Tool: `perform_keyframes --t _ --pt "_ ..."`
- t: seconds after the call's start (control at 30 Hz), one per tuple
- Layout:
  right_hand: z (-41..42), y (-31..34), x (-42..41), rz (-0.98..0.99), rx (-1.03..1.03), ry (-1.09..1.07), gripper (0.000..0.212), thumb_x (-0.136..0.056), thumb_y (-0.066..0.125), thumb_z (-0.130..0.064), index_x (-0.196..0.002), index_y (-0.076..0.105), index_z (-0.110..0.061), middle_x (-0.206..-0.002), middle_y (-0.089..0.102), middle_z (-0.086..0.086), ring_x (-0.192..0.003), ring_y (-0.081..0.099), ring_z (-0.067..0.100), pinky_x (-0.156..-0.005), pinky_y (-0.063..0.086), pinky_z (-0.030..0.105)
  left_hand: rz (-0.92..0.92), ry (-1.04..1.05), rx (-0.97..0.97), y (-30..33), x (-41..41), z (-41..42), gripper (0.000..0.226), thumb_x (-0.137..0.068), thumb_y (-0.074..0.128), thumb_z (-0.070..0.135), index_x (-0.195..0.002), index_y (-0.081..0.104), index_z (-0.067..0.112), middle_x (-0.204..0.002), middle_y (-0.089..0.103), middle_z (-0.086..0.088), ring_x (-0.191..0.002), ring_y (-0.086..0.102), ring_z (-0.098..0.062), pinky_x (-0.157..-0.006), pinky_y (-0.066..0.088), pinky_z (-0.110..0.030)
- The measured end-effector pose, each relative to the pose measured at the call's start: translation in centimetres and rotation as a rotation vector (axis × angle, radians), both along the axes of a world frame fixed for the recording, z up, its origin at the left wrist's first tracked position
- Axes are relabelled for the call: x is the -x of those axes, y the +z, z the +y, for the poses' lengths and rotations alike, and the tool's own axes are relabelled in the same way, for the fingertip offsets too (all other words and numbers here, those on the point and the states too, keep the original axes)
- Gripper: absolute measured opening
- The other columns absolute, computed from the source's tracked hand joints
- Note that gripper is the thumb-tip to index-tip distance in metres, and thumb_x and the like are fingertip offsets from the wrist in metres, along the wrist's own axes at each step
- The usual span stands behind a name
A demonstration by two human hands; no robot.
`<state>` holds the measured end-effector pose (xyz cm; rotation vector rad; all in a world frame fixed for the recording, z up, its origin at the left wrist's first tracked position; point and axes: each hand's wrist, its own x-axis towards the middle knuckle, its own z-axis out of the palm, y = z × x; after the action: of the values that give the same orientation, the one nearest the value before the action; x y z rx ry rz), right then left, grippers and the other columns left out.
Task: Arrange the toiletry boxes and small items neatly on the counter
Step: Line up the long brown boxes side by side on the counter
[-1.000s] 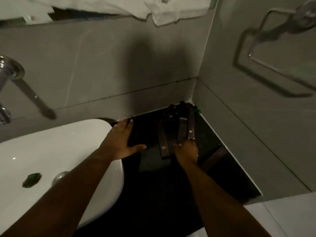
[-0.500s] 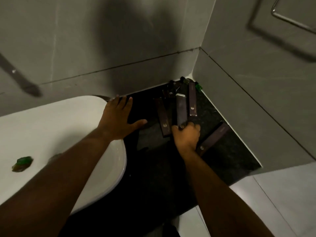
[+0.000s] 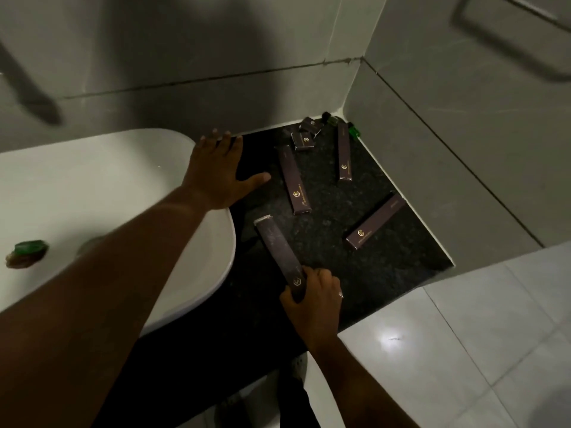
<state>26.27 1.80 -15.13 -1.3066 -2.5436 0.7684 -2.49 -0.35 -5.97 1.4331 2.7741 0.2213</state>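
Toiletry boxes lie scattered on the dark speckled counter (image 3: 386,273), which fills the corner between the white basin (image 3: 92,211) and the tiled walls. Far left, a green soap piece (image 3: 27,253) sits inside the basin. Next, the left hand (image 3: 217,171) rests flat on the basin's rim and the counter edge, fingers spread and thumb pointing right. Beside it, the right hand (image 3: 312,299) pinches the near end of a long dark box (image 3: 278,251) between thumb and fingers, its far end angled up-left, close to the basin. Further right, a second long box (image 3: 293,180) lies flat, with two small boxes (image 3: 304,135) near the back wall. Then a slim box (image 3: 344,152) runs front to back, with small green bottles (image 3: 352,131) at the corner. Rightmost, a fourth long box (image 3: 375,220) lies diagonally near the side wall
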Motion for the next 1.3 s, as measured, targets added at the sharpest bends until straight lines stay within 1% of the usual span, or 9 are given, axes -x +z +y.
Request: perform_keyframes --t 0.17,0.53,0.6,0.73,0.87,0.97,1.1,1.2,1.3 --pt "-0.3 -0.8 -0.5 -0.03 -0.058 -0.029 0.061 -0.074 0.051 -0.063 -0.124 0.053 -0.028 -0.112 0.049 -0.006 -0.106 0.041 0.013 -0.096 0.037 0.034 0.009 -0.005 -0.005 -0.1 -0.1 0.0 0.113 -0.071 0.011 0.088 -0.149 0.024 0.008 -0.156 0.026 -0.02 -0.145 0.015 -0.038 -0.117 0.009 -0.05" --pt "-0.4 -1.3 -0.7 -0.011 -0.109 -0.017 0.056 -0.074 0.055 -0.062 -0.118 0.056 -0.028 -0.108 0.051 -0.005 -0.1 0.04 0.011 -0.087 0.032 0.027 -0.007 -0.014 0.002 0.3 0.1 -0.1 0.107 -0.075 0.018 0.085 -0.149 0.022 0.008 -0.157 0.023 -0.021 -0.146 0.012 -0.039 -0.117 0.007 -0.051" --pt "-0.4 -1.4 -0.7 -0.003 -0.114 -0.016 0.056 -0.074 0.055 -0.062 -0.118 0.056 -0.028 -0.108 0.051 -0.005 -0.1 0.04 0.011 -0.087 0.035 0.028 -0.004 -0.015 0.003 0.3 0.0 -0.1 0.106 -0.075 0.018 0.084 -0.149 0.022 0.008 -0.157 0.023 -0.021 -0.146 0.013 -0.04 -0.117 0.007 -0.051" --pt "-0.4 -1.2 -0.5 -0.012 -0.112 -0.011 0.061 -0.074 0.056 -0.063 -0.123 0.054 -0.026 -0.112 0.051 -0.004 -0.104 0.042 0.013 -0.091 0.035 0.029 0.003 -0.019 0.008 0.4 -0.1 -0.1 0.107 -0.075 0.017 0.085 -0.149 0.023 0.008 -0.156 0.024 -0.022 -0.145 0.014 -0.04 -0.117 0.008 -0.051" --pt "0.2 0.0 0.5 0.082 -0.073 -0.079 0.074 -0.075 0.051 -0.068 -0.132 0.048 -0.021 -0.118 0.048 -0.001 -0.107 0.042 0.014 -0.09 0.039 0.031 0.0 -0.01 0.007 0.3 0.0 -0.2 0.109 -0.073 0.014 0.086 -0.149 0.022 0.009 -0.157 0.024 -0.021 -0.146 0.013 -0.039 -0.117 0.007 -0.051" --pt "3.5 1.3 3.9 0.119 -0.114 -0.113 0.07 -0.081 0.052 -0.059 -0.135 0.046 -0.016 -0.125 0.049 0.008 -0.111 0.045 0.022 -0.091 0.042 0.034 -0.001 -0.008 0.009 0.2 -0.2 -0.2 0.11 -0.072 0.013 0.086 -0.149 0.022 0.008 -0.157 0.023 -0.021 -0.146 0.013 -0.039 -0.117 0.007 -0.05" --pt "9.1 2.5 10.2 -0.001 -0.1 -0.063 0.069 -0.083 0.057 -0.05 -0.138 0.039 -0.012 -0.134 0.043 0.012 -0.12 0.044 0.03 -0.097 0.04 0.042 -0.002 -0.004 -0.012 0.2 0.0 -0.1 0.108 -0.073 0.015 0.085 -0.15 0.021 0.009 -0.158 0.022 -0.02 -0.147 0.011 -0.037 -0.117 0.006 -0.049" --pt "11.2 1.9 12.9 -0.086 -0.107 -0.074 0.067 -0.08 0.061 -0.051 -0.13 0.046 -0.009 -0.13 0.044 0.015 -0.116 0.045 0.034 -0.094 0.042 0.045 -0.006 -0.005 -0.022 0.1 -0.1 -0.1 0.106 -0.074 0.017 0.083 -0.15 0.02 0.009 -0.158 0.021 -0.019 -0.147 0.009 -0.036 -0.117 0.005 -0.048" --pt "11.6 1.3 13.3 -0.126 -0.143 -0.052 0.058 -0.082 0.058 -0.052 -0.12 0.055 -0.008 -0.126 0.046 0.015 -0.112 0.046 0.032 -0.091 0.043 0.044 -0.007 -0.005 -0.022 0.0 -0.1 0.0 0.105 -0.074 0.016 0.083 -0.151 0.02 0.01 -0.159 0.02 -0.018 -0.147 0.008 -0.035 -0.117 0.004 -0.047"
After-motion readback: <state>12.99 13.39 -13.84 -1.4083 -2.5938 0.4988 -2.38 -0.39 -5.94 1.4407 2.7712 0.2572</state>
